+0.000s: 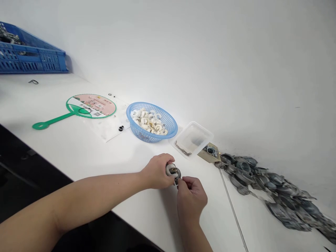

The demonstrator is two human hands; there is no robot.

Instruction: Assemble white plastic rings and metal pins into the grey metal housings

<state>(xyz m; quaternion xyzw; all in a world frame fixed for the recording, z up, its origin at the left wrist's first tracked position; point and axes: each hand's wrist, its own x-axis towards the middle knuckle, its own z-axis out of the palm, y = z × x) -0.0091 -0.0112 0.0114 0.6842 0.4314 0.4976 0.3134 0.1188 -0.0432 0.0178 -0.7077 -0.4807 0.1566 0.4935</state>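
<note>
My left hand (159, 171) is closed around a small round part (172, 170), white on one side with dark metal and a brassy spot in the middle. It is held just above the white table (136, 210). My right hand (193, 199) is closed in a pinch at the part's lower right edge. Whatever lies between those fingertips is too small and covered to make out. Beyond the hands stand a blue plastic basket (133, 127) of white ring-like pieces (149, 122) and a clear plastic box (202, 134) with several thin metal pins (183, 149).
Right of the box sits a small carton (206, 155) of metal parts. A long pile of grey metal parts (278, 192) lies along the wall. To the left are a green-handled fan (91, 105), black rings (121, 128) and a blue crate (52, 61).
</note>
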